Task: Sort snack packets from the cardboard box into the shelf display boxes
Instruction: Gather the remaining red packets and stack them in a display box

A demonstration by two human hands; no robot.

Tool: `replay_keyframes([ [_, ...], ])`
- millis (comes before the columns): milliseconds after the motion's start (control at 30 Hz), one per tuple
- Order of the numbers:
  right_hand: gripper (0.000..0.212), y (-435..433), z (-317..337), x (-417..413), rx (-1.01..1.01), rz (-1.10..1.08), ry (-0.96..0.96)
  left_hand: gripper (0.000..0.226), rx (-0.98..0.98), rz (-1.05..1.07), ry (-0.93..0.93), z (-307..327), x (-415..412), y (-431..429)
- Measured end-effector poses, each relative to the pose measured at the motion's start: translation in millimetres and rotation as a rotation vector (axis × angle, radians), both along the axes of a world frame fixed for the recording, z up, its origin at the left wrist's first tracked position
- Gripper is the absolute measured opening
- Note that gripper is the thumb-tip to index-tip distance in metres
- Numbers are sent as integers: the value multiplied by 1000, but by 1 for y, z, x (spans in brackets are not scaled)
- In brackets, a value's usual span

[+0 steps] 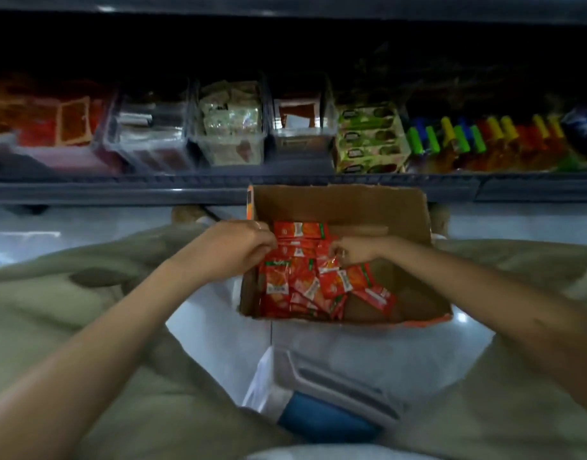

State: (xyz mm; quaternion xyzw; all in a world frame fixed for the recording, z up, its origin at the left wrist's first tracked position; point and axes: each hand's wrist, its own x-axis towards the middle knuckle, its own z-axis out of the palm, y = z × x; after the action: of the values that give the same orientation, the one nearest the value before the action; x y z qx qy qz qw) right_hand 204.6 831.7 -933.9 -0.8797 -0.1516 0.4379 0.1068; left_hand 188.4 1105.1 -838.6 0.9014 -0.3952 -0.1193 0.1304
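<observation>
The print on the red-orange snack packets [305, 280] is too blurred for us to read. They lie heaped in the open cardboard box [385, 210] on the floor, below the shelf's clear display boxes [229, 127], which hold other packets. Our left hand [242, 242] curls its fingers round some of them, and our right hand [355, 250] pinches one.

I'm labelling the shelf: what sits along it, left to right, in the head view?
Orange-red packets → clear bin of silvery packets → clear bin of pale packets → clear bin with red packs → green cartons → bright-capped tubes.

Pale glossy floor [212, 330], dim shelving [119, 191]
</observation>
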Motion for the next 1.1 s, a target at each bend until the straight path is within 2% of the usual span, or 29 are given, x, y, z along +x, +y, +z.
replay_keyframes([
  [133,81,4,-57,-27,-67,-217,106,21,-43,96,82,-9,-11,21],
  [267,96,8,-100,-51,-78,-500,27,24,-25,131,110,-14,-14,30],
  [467,71,12,-120,-71,-97,-470,13,23,-40,184,167,-19,-13,34],
  [600,53,5,-117,-75,-165,-200,-111,23,-56,219,238,-17,-19,28],
  [767,38,5,-110,-74,-264,-205,-256,23,-98,251,355,-18,-30,17],
  [833,32,8,-97,-66,-183,-269,-250,23,-118,259,392,-22,-30,15],
  [900,27,11,-85,-54,-7,-452,-204,23,-144,283,421,-27,-28,13],
  [1033,22,25,-37,-21,307,-686,-325,29,-255,380,529,-34,-29,11],
  [1100,17,34,-5,-9,547,-796,-222,41,-313,447,581,-38,-31,10],
])
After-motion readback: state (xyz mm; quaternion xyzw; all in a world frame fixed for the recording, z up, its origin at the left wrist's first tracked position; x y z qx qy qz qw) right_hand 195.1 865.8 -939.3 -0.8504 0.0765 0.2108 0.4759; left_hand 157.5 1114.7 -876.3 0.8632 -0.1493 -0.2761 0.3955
